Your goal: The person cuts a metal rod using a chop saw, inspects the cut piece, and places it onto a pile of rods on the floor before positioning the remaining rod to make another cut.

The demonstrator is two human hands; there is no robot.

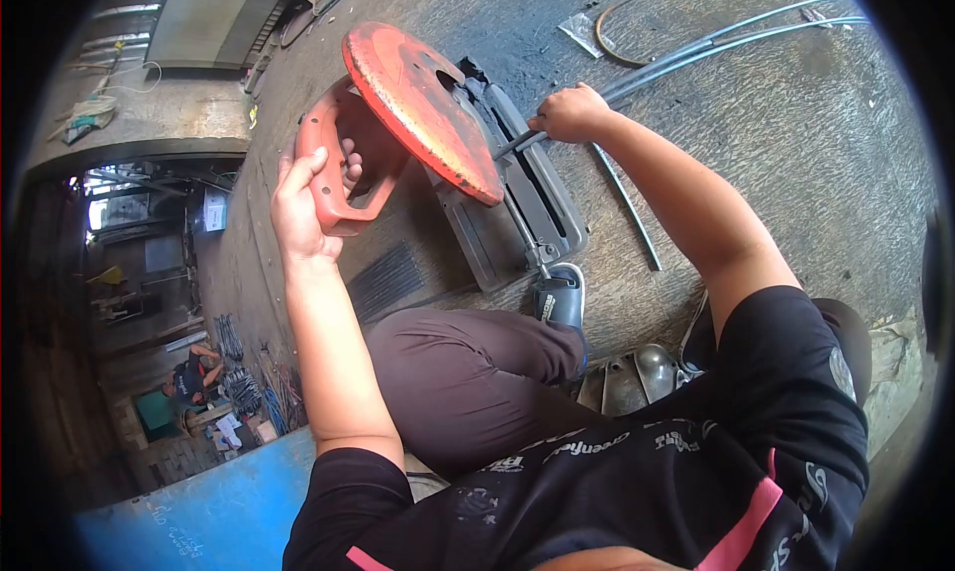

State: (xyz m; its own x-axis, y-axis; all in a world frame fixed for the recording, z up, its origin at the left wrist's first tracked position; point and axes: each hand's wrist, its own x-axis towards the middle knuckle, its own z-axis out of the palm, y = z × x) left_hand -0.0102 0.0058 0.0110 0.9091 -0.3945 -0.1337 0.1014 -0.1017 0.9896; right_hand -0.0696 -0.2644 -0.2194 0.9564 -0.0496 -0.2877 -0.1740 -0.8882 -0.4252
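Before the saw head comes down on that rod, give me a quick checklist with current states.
1. Left hand gripping the red handle: ok.
2. Right hand holding the metal rod at the saw base: ok.
3. Right hand away from the orange blade guard: ok, apart.
4. Rod clamped in the vise: cannot tell.
5. Foot in sandal away from base: not ok, touching its edge.
6. Gloves: not ok, both bare.

A single head-worn camera looks steeply down and forward from above the person's chest, close over their lap and arms. Its fisheye lens bends the scene and darkens the corners. The concrete floor [796, 123] fills the upper frame; a workshop interior recedes at far left.
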